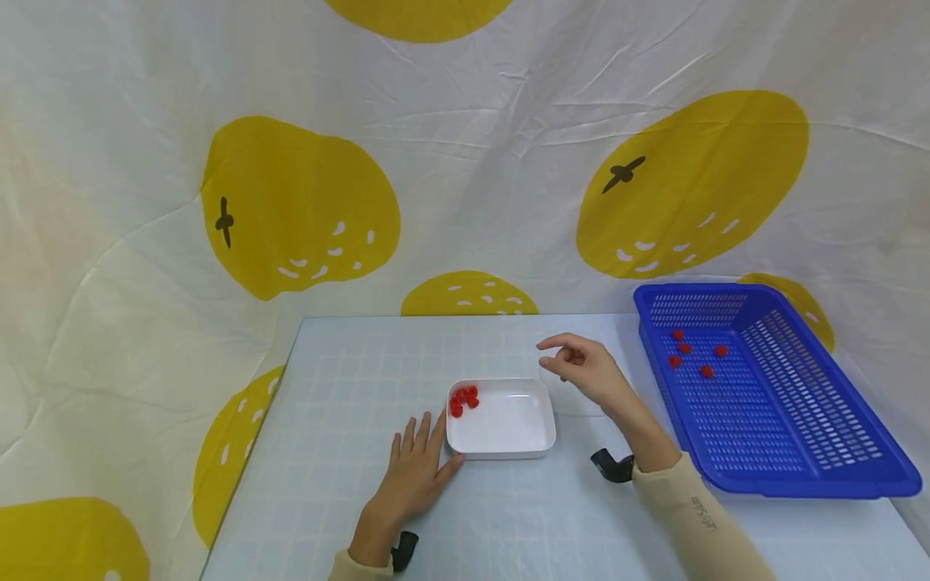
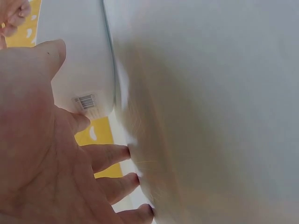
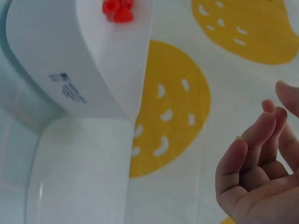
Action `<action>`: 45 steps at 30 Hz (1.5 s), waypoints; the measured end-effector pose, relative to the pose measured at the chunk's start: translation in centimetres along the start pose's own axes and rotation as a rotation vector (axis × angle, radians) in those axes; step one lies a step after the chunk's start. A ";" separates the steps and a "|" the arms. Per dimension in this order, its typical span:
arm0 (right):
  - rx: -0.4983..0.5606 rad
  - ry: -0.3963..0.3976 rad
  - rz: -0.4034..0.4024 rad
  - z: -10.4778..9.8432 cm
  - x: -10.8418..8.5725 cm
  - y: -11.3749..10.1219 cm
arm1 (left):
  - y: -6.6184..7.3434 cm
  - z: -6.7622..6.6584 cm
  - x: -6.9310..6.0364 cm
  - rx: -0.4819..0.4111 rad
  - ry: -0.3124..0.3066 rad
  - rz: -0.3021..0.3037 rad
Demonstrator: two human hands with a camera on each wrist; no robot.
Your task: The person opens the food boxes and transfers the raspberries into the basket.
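Head view: The white tray (image 1: 512, 420) stands on the table (image 1: 327, 371) with a cluster of small red pieces (image 1: 456, 410) at its far left corner. The blue basket (image 1: 799, 490), to the right, holds further red pieces, loosely scattered (image 1: 707, 371) toward its far left part. The left hand (image 1: 414, 476) lies spread, forefinger and thumb set about the tray's near left corner; it grasps nothing. The right hand (image 1: 584, 373) is raised near the tray's far right corner, fingers loosely bent, thumb and forefinger apart, with nothing seen between them.

Left wrist view: The fingers are extended, their tips down on the table; thumb and forefinger lie next to the tray wall, which bears a barcode label (image 2: 85, 101). Judged a steadying contact, not a grip.

Right wrist view: The hand is well apart from the tray wall, half open, with a gap before the thumb; no piece is visible in it.

Assessment: The step appears to be one-by-one transfer of pieces between basket and tray, between two picks. Direction cannot be established. The next move would call for a light thumb-and-forefinger pinch on a single piece, the tray kept steady.
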State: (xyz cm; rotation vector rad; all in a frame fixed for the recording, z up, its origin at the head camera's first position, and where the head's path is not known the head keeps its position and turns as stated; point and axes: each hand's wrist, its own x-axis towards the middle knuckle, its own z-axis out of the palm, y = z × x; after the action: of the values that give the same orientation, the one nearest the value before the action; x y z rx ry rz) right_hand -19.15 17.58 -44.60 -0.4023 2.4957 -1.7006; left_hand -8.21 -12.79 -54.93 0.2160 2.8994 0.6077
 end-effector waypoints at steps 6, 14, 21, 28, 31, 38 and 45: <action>0.051 -0.087 -0.026 3.2 -0.2 -2.0 | 0.1 -0.1 0.1 -0.003 -0.012 -0.004; 0.090 -0.195 -0.050 7.1 0.0 -2.0 | 0.2 -0.3 -0.1 0.008 -0.011 -0.007; 0.144 -0.229 0.002 10.4 1.3 2.0 | 0.0 -0.4 -0.1 0.000 -0.014 0.007; 0.158 -0.233 0.066 12.5 1.7 3.0 | -0.1 -0.5 -0.2 -0.014 -0.018 0.021; 0.149 -0.243 0.091 13.0 1.7 3.3 | -0.1 -0.4 -0.2 -0.015 -0.022 0.021; 0.139 -0.238 0.051 14.2 1.8 4.1 | -0.1 -0.4 -0.2 -0.007 -0.018 0.025; -0.007 -0.189 0.011 14.9 2.2 4.2 | -0.1 -0.3 -0.1 -0.008 0.006 0.047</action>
State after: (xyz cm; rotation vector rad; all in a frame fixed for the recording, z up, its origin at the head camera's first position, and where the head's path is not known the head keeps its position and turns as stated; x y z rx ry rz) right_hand -18.60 5.04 -53.90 -0.5230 2.3657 -1.5699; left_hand -8.20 -13.03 -54.65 0.2816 2.9048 0.6290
